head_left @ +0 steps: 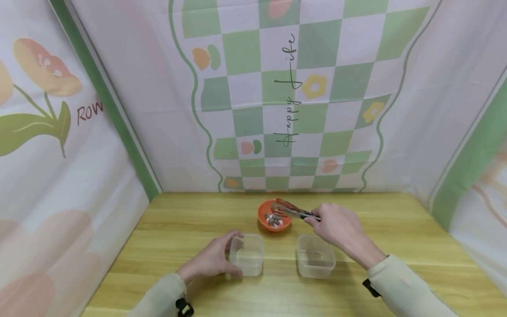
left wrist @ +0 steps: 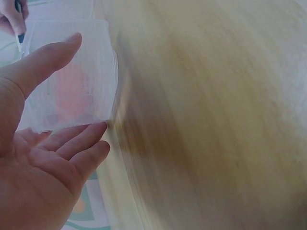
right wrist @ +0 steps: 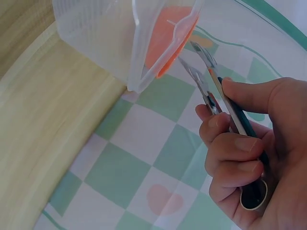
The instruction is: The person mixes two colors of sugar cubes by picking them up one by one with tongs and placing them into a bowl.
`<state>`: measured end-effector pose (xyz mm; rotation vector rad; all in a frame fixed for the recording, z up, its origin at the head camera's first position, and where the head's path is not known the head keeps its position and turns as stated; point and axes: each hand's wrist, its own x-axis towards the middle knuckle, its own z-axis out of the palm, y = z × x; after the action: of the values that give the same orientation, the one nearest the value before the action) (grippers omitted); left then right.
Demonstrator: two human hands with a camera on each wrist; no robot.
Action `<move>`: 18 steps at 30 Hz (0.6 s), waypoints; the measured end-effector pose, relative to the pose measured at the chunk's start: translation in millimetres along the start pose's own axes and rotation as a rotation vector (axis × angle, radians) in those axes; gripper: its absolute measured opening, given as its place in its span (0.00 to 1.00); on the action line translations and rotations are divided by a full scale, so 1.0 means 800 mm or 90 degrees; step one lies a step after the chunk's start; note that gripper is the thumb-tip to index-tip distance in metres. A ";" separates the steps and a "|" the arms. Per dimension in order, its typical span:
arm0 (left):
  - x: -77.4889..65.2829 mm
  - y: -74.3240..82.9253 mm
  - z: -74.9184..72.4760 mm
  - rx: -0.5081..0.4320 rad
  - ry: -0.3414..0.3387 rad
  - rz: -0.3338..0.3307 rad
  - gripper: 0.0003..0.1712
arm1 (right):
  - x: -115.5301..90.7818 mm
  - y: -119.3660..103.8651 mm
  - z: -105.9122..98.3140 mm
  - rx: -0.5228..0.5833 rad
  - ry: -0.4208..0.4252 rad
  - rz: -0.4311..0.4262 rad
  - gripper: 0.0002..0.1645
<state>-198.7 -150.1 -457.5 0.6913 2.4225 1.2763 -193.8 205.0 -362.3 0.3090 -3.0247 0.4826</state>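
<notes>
My right hand (head_left: 336, 222) grips a pair of metal tongs (right wrist: 230, 105) with dark handles, fingers wrapped round them. The tongs' tips reach over an orange bowl (head_left: 262, 219), which holds several small grey and white pieces (head_left: 274, 220). Their two arms stand apart in the right wrist view. My left hand (head_left: 215, 257) holds the left clear plastic container (head_left: 250, 255) at its side, thumb near the front corner and fingers round the back one. In the left wrist view, the container (left wrist: 96, 48) has the bowl's orange showing through its wall.
A second clear container (head_left: 316, 259) stands to the right, just below my right hand. Both containers and the bowl rest on a wooden table (head_left: 190, 211). Behind it hangs a checked green and white curtain (head_left: 241, 53), with printed cloth at both sides.
</notes>
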 end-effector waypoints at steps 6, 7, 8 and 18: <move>0.000 0.003 0.000 0.004 -0.003 0.002 0.56 | -0.012 0.005 -0.002 0.011 0.028 -0.003 0.22; 0.000 0.003 -0.001 0.005 -0.003 0.006 0.56 | -0.014 0.006 -0.003 0.012 0.032 -0.003 0.22; 0.000 0.003 0.000 0.007 -0.002 0.011 0.56 | -0.016 0.007 -0.003 0.014 0.036 -0.003 0.22; -0.001 0.004 -0.001 0.008 -0.001 0.023 0.57 | -0.051 0.010 -0.006 0.067 0.069 -0.027 0.25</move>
<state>-197.2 -149.5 -454.2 0.7423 2.4299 1.2750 -155.6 221.4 -363.7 0.3407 -2.8884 0.6340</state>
